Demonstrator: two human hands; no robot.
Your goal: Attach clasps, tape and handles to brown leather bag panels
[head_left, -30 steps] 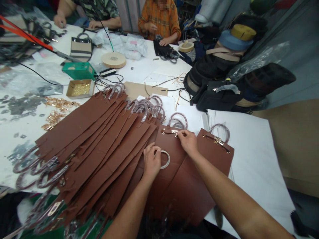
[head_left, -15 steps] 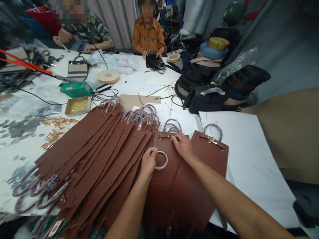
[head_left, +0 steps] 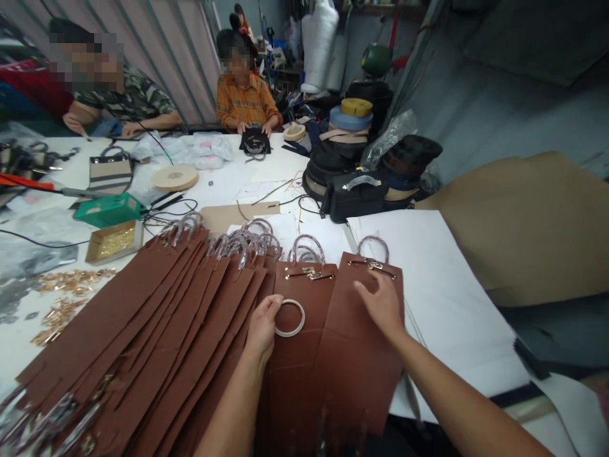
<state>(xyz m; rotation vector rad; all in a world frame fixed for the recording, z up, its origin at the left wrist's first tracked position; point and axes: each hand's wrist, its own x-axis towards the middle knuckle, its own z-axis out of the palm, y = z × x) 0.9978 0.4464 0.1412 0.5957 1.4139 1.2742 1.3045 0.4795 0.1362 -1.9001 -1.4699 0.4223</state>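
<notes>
Several flat brown leather bag panels with wrapped handles lie fanned across the white table. My left hand rests on the panel in front of me, fingers curled round a thin white tape ring. My right hand lies flat with fingers spread on the rightmost panel, just below its gold clasp. The front panel carries its own gold clasp.
A green box and a cardboard box of gold fittings stand at the left, with loose gold hardware nearby. A black bag and webbing rolls sit behind. Two people work at the far side.
My right hand has left the front panel's clasp and moved right onto the rightmost panel, opening flat. The view has tilted up; my left hand keeps the ring.
</notes>
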